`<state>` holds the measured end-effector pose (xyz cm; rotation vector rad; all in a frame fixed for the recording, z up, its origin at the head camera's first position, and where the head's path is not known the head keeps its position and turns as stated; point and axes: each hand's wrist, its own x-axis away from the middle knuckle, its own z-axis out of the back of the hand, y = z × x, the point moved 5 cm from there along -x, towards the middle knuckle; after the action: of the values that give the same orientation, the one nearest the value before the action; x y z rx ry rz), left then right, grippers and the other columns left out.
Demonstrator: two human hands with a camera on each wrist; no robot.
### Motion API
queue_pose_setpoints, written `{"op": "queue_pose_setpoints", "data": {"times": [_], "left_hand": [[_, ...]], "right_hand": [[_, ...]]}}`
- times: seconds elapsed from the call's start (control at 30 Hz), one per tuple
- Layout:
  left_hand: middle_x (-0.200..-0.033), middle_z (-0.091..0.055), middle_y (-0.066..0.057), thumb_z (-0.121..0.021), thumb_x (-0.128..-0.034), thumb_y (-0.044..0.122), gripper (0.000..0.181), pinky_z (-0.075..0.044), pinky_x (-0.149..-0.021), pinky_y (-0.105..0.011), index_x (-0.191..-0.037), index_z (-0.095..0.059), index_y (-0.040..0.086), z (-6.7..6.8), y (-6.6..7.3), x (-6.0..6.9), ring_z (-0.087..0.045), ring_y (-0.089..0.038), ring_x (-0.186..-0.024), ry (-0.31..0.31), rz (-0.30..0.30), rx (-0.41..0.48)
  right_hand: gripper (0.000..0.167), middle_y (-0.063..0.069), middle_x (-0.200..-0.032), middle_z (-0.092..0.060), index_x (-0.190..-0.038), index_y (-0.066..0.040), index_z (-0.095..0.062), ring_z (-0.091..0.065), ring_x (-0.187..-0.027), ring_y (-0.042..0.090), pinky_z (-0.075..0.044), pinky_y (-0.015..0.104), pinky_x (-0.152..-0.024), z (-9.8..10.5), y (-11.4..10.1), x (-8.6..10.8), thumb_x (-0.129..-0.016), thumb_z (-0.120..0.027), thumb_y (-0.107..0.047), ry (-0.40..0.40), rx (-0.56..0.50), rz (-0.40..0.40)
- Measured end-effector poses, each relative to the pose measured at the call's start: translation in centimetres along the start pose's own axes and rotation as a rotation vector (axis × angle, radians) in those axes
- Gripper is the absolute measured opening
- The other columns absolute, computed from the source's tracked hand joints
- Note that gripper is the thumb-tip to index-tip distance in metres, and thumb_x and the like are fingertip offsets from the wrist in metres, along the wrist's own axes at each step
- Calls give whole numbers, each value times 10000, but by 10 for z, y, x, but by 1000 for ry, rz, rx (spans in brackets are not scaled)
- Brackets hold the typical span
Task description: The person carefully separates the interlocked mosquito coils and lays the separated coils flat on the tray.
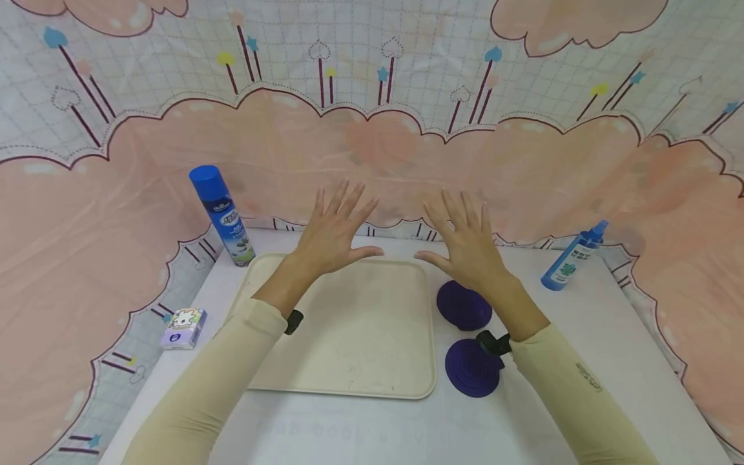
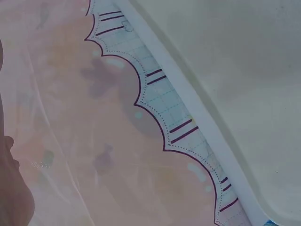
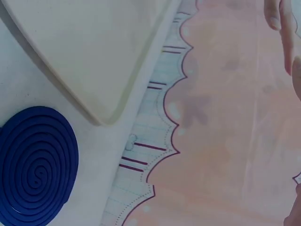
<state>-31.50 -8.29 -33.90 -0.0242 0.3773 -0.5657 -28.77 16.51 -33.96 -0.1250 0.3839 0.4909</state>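
Left of centre lies the tray [image 1: 360, 342]; near its top edge, the left hand [image 1: 328, 239] is spread and grasps nothing. Further right, the right hand [image 1: 467, 248] is equally free, near two discs [image 1: 465, 310]. Handling seems not begun; grasping would call for lowered hands.

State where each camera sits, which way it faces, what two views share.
Head: worn on the head, forward and down at tray and patterned cloth; sleeves, left grip, right grip show.
Left wrist: on that wrist, facing tray edge and cloth; part of left grip at left.
Right wrist: on that wrist, facing tray corner, coiled disc and cloth; fingers show at right.
Shared: head and right wrist show tray and coiled disc.
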Motion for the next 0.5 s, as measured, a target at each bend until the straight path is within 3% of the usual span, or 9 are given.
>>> {"op": "queue_pose_setpoints", "data": {"times": [0.17, 0.37, 0.5], "left_hand": [[-1740, -119, -87, -512, -885, 782, 961, -26, -1275, -700, -1638, -214, 265, 3, 7, 4, -88, -332, -1621, -4, -4, 36], [-1735, -150, -79, -516, -897, 768, 951, -154, -1256, -711, -1640, -201, 265, 2, 23, 10, -143, -298, -1617, -2, -10, 89], [-1731, -169, -80, -525, -899, 766, 938, -195, -1257, -692, -1636, -210, 279, -5, 35, 14, -168, -287, -1614, -16, -8, 124]], "right_hand": [[938, 89, -1745, -77, -1641, -329, -169, 6, -1604, 444, -77, 750, -1244, 4, 2, 9, -891, -628, -657, -2, -7, -11], [892, 123, -1717, -198, -1619, -243, -282, -162, -1577, 443, -173, 743, -1230, 9, 8, 27, -897, -654, -609, 8, 1, 9], [878, 146, -1690, -263, -1627, -241, -258, -238, -1543, 446, -211, 718, -1231, 7, 13, 41, -919, -650, -581, -4, -1, 12]]}}
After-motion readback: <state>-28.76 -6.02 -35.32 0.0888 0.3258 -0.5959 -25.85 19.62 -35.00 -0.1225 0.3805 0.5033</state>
